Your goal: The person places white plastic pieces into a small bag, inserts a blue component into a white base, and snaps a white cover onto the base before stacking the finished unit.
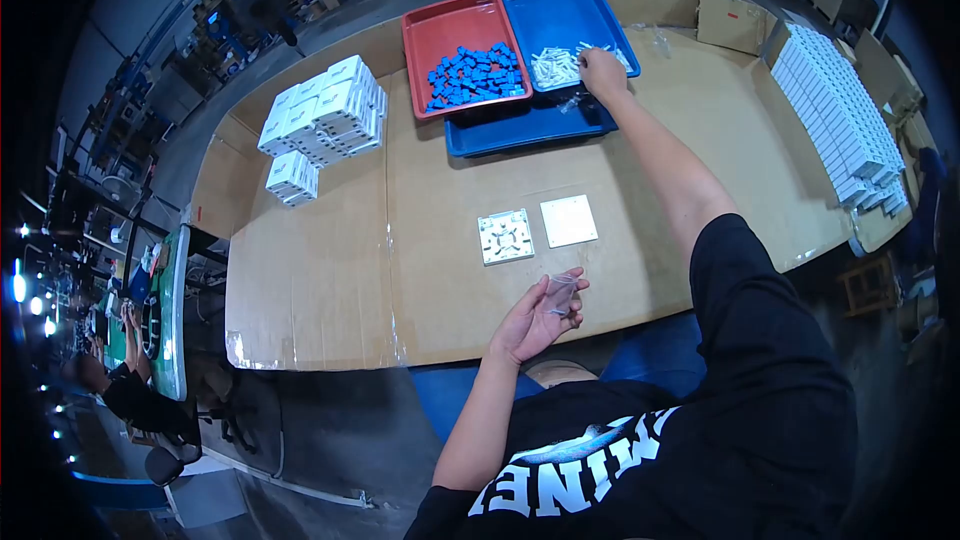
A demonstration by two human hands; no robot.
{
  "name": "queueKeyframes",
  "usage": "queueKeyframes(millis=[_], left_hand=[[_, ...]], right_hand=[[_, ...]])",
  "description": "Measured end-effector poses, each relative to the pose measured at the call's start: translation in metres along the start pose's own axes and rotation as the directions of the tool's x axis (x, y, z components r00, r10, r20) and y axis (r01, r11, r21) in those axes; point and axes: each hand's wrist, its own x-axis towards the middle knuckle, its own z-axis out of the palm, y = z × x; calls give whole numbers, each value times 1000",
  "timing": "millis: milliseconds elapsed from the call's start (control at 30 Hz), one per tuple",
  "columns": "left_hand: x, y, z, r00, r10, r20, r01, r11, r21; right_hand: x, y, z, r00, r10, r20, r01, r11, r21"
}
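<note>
My left hand [540,318], near the table's front edge, has its fingers curled around a small clear plastic bag [562,292]. My right hand [603,73] reaches to the far blue tray [560,15], fingers bent down into a heap of small white plastic pieces [553,68]. What those fingertips grip is hidden. Between me and the trays lie two square white parts: an open box base [506,237] with molded ribs inside, and a flat cover plate [568,220] just right of it.
A red tray [455,25] of small blue pieces [475,78] stands beside the blue one. Another blue tray [530,132] sits in front of both. White boxes [325,112] are stacked at left, more white parts [835,110] at right. Cardboard walls edge the table. Another person [140,395] sits far left.
</note>
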Motion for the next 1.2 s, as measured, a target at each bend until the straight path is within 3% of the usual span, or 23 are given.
queueKeyframes(millis=[100, 133, 167, 200, 267, 367, 467, 500, 600, 633, 700, 833, 900, 933, 1100, 1200], left_hand=[[0, -1, -1, 1000, 4, -2, -4, 1000, -9], [0, -1, -2, 1000, 8, -4, -8, 1000, -14], [-1, -2, -2, 1000, 1, 7, -1, 1000, -13], [-3, -2, -3, 1000, 22, -11, -22, 999, 25], [0, -3, -5, 999, 31, -19, -30, 998, 47], [2, -4, -10, 999, 35, 6, -35, 999, 16], [0, -4, -6, 998, 44, -46, -45, 999, -29], [2, -7, -8, 997, 34, -66, -38, 998, -48], [-1, -8, -20, 998, 58, -25, -60, 997, -57], [-1, -8, -19, 997, 74, 8, -73, 996, -56], [-2, -6, -16, 996, 84, -3, -84, 996, 2], [-3, -5, -8, 995, 98, -8, -97, 993, 73], [-1, -5, -8, 995, 97, -28, -94, 992, 87], [-2, -7, -8, 994, 102, -48, -97, 990, 105], [-1, -8, -6, 994, 106, -22, -101, 981, 165], [-3, -8, -8, 993, 109, -44, -99, 976, 192]], right_hand=[[3, 5, -3, 996, 36, -87, -29, 997, 73], [5, 0, -11, 988, 128, -91, -93, 945, 313], [6, -5, -18, 973, 217, -74, -145, 834, 533], [9, -15, -25, 950, 307, 65, -195, 414, 889], [-15, -62, -102, 949, 290, 121, -164, 129, 978], [-52, -90, -157, 963, 163, 214, -167, -262, 951], [-82, -92, -177, 965, 123, 232, -188, -295, 937], [-97, -89, -174, 957, 132, 259, -211, -298, 931], [-167, -86, -165, 958, 117, 260, -272, 105, 956], [-202, -92, -162, 944, 114, 309, -318, 74, 945], [-250, -100, -166, 901, 83, 425, -432, 243, 868], [-307, -104, -177, 861, 19, 509, -501, 212, 839], [-309, -106, -188, 821, -97, 563, -502, 347, 792], [-309, -104, -188, 819, -125, 560, -444, 481, 757], [-300, -113, -196, 786, -282, 550, -324, 570, 755], [-289, -113, -193, 685, -360, 633, -313, 640, 702]])
